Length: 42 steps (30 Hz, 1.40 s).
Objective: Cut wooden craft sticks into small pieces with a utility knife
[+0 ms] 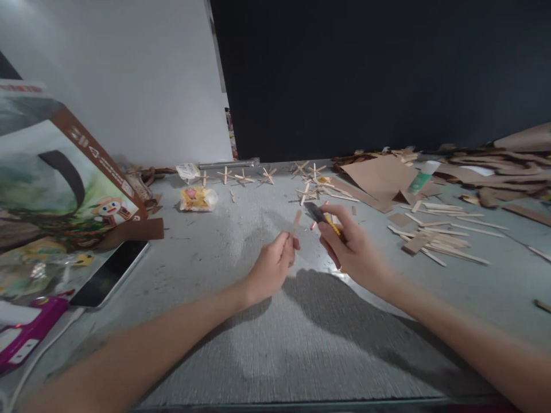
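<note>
Near the middle of the table, my left hand (270,267) pinches a short flat wooden craft stick (297,219), which points up and away from me. My right hand (359,252) is wrapped round a black and yellow utility knife (317,212), tilted toward the upper left. The knife and the stick are apart. Just beyond the knife lies a cluster of small crossed-stick pieces (316,184). More star-shaped stick pieces (243,178) stand in a row along the back. To the right of my right hand is a loose pile of wooden sticks (447,240).
Brown cardboard sheets (374,178) and a green-and-white tube (424,176) lie at the back right. A yellow snack packet (197,199) sits back left. On the left are a large printed bag (64,172), a phone (111,274) and a purple device (37,332) with a white cable.
</note>
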Tool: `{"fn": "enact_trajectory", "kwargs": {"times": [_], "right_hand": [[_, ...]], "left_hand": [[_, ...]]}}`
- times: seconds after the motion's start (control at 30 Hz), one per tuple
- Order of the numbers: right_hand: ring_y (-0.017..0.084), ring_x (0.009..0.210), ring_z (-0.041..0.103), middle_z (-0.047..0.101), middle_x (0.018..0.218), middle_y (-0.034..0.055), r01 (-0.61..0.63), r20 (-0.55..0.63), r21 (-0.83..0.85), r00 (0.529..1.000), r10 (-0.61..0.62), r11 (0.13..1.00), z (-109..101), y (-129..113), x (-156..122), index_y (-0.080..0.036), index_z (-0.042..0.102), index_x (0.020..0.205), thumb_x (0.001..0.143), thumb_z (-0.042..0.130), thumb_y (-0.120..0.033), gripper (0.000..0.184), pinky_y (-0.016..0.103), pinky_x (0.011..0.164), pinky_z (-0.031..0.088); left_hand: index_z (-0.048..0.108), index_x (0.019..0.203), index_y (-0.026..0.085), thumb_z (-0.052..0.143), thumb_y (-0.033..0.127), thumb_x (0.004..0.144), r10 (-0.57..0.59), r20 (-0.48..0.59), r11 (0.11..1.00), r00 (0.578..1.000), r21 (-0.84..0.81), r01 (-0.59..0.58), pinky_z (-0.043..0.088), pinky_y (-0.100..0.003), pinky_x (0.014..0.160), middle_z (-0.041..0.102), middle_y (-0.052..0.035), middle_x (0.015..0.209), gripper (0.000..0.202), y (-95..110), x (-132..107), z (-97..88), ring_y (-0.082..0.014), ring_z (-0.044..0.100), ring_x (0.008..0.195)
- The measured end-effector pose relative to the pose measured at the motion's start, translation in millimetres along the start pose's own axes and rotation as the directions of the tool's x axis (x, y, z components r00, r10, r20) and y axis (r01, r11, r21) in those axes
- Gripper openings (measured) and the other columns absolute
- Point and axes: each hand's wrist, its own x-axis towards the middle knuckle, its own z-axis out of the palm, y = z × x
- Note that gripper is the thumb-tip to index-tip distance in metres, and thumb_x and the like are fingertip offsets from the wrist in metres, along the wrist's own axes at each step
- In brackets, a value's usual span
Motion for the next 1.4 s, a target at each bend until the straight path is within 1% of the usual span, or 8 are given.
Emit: {"fn": "enact_trajectory", "kwargs": {"times": [0.1,0.2,0.47,0.73,0.87,1.13,1.27,1.4], "right_hand": [[0.014,0.046,0.055,0.063,0.068,-0.0026,0.045,0.076,-0.101,0.996,-0.037,0.994,-1,-7,-7,-0.025,0.062,0.125,0.106,0.052,-0.054,0.036,0.028,0.048,0.043],[0.015,0.049,0.06,0.068,0.072,0.0005,0.097,0.109,-0.148,0.991,-0.082,0.984,1,-10,-13,-0.023,0.068,0.126,0.107,0.05,-0.048,0.036,0.028,0.05,0.046],[0.014,0.047,0.051,0.064,0.065,-0.0004,0.202,0.125,-0.251,0.977,-0.175,0.947,5,-15,-18,-0.022,0.074,0.128,0.107,0.05,-0.041,0.037,0.028,0.052,0.041],[0.014,0.051,0.048,0.064,0.066,0.001,0.206,0.106,-0.302,0.978,-0.181,0.931,7,-10,-18,-0.021,0.075,0.128,0.107,0.049,-0.044,0.04,0.028,0.053,0.038],[0.014,0.048,0.044,0.059,0.061,-0.0008,0.168,0.103,-0.289,0.984,-0.144,0.942,11,-9,-19,-0.02,0.075,0.126,0.106,0.049,-0.044,0.041,0.028,0.05,0.036],[0.013,0.04,0.042,0.05,0.052,-0.0049,0.021,0.153,-0.118,0.988,-0.003,0.993,17,-14,-23,-0.021,0.073,0.117,0.106,0.05,-0.044,0.035,0.026,0.042,0.033],[0.013,0.036,0.044,0.047,0.05,-0.0068,-0.052,0.19,-0.041,0.98,0.059,0.998,21,-15,-25,-0.021,0.072,0.114,0.106,0.05,-0.047,0.035,0.025,0.038,0.035],[0.013,0.035,0.048,0.046,0.052,-0.0082,-0.145,0.214,0.045,0.968,0.133,0.988,23,-16,-25,-0.022,0.071,0.117,0.103,0.054,-0.051,0.036,0.023,0.035,0.04]], "left_hand": [[0.05,0.091,0.023,0.039,0.059,0.109,0.046,-0.082,0.998,0.996,0.057,-0.041,0.03,-0.029,0.058,0.04,0.006,0.064,0.041,0,1,-3.2,-0.0135,0.037,0.057],[0.049,0.093,0.023,0.038,0.056,0.11,0.081,-0.104,0.993,0.991,0.099,-0.07,0.031,-0.029,0.058,0.04,0.0069,0.063,0.039,1,1,-4.8,-0.0131,0.038,0.055],[0.048,0.094,0.024,0.038,0.046,0.111,0.121,-0.116,0.981,0.986,0.164,-0.101,0.034,-0.028,0.061,0.044,0.0066,0.067,0.03,1,1,-5.0,-0.0131,0.041,0.057],[0.05,0.097,0.024,0.038,0.041,0.11,0.099,-0.122,0.971,0.988,0.229,-0.069,0.031,-0.029,0.059,0.039,0.0081,0.062,0.025,3,0,-5.9,-0.0137,0.038,0.053],[0.051,0.097,0.024,0.039,0.038,0.11,0.118,-0.131,0.96,0.984,0.27,-0.079,0.031,-0.03,0.061,0.043,0.0065,0.065,0.022,4,0,-6.8,-0.0144,0.041,0.054],[0.049,0.095,0.025,0.041,0.031,0.107,0.087,-0.158,0.946,0.984,0.322,-0.032,0.03,-0.03,0.06,0.049,0.0039,0.069,0.016,-3,-1,-6.5,-0.0166,0.043,0.058],[0.051,0.092,0.025,0.048,0.029,0.106,0.097,-0.176,0.958,0.98,0.284,-0.044,0.028,-0.03,0.059,0.051,0.003,0.067,0.014,-7,-1,-6.7,-0.0171,0.043,0.057],[0.055,0.093,0.025,0.052,0.023,0.104,0.099,-0.202,0.962,0.974,0.27,-0.042,0.03,-0.03,0.062,0.058,0.0001,0.073,0.011,-9,0,-5.8,-0.0184,0.049,0.062]]}}
